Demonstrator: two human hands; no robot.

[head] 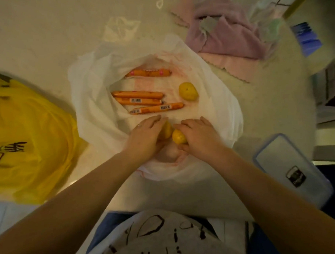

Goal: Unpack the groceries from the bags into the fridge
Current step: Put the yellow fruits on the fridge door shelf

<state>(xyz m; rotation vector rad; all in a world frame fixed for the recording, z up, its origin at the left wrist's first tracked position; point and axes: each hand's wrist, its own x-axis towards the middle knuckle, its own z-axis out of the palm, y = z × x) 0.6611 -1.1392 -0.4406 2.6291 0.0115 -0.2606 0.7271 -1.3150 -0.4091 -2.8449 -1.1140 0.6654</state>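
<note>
Both hands are seen inside the opened white bag on the counter. L hand is closed over a yellow fruit; R hand is wrapped round a 2nd yellow fruit, the two fruits touching. Beyond the fingertips, four orange sausages and a 3rd fruit lie loose. A yellow bag lies well left of L hand.

This looks like my home kitchen; I stand at a pale speckled counter with a white plastic shopping bag spread open on it, wrapped sausages and a small orange fruit lying inside; a yellow bag sits beside it, pink cloths lie crumpled beyond (rather untidily), and a lidded food container rests near the edge.
</note>
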